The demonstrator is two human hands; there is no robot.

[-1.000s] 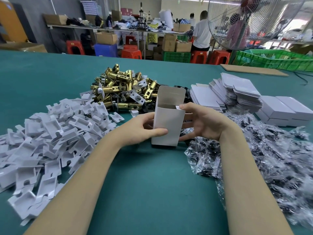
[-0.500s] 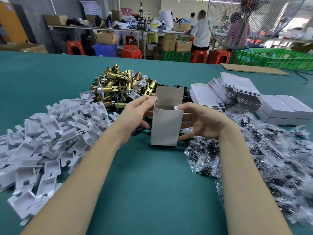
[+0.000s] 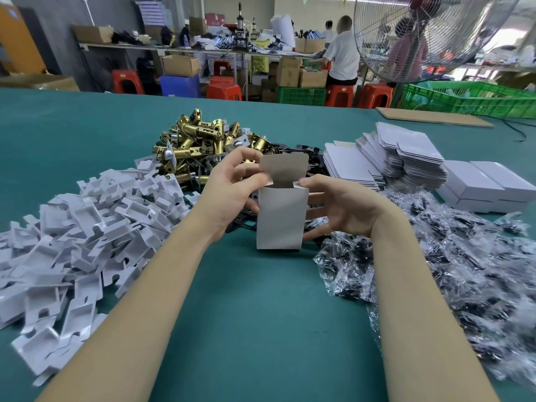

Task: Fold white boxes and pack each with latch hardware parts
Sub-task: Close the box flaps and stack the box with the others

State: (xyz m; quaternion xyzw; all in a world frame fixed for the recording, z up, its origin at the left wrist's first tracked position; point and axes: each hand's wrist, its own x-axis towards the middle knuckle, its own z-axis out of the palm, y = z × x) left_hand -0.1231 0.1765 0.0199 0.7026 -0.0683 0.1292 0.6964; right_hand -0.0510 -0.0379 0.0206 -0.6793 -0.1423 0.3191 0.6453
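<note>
The person is standing one white box upright near the middle of the worktop, its top lid flap raised. The left hand is pinching the left side flap between thumb and curled fingers; the right hand is curling round the box's right side, thumb pressing the right flap. To do this well, they are best tucking both side flaps fully inward and keeping the walls square before loading. Counted: one open box, two finished boxes toward the right edge. The brass latches, white plastic inserts, bagged parts and flat blanks are lying in heaps too many to count.
</note>
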